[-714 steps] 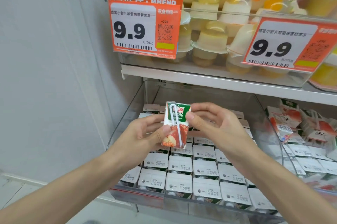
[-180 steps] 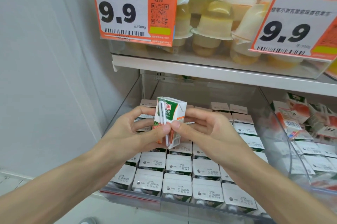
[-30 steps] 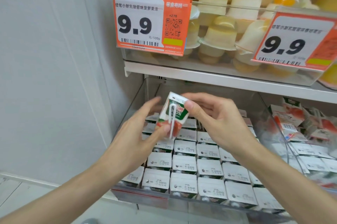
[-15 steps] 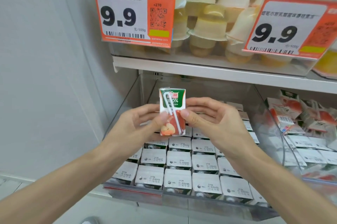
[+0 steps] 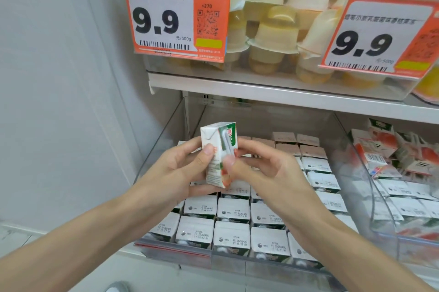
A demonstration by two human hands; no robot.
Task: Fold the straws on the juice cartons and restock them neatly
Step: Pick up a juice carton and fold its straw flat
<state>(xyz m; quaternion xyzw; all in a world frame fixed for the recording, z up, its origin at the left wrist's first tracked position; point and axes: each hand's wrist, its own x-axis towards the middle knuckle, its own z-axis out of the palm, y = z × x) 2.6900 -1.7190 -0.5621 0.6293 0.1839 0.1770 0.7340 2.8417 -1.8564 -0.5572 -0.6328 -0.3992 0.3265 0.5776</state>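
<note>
Juice carton (image 5: 219,156) is held above the stocked bin (image 5: 175,249) rows, left hand (image 5: 178,170) wrapped round its side, right hand (image 5: 259,170) pinching at the straw (image 5: 225,143) (bent top showing): over-pressing risks peeling it off or denting the carton.

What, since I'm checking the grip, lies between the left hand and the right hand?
In the head view, one juice carton with a straw on its side lies between the left hand and the right hand; both grip it.
</note>
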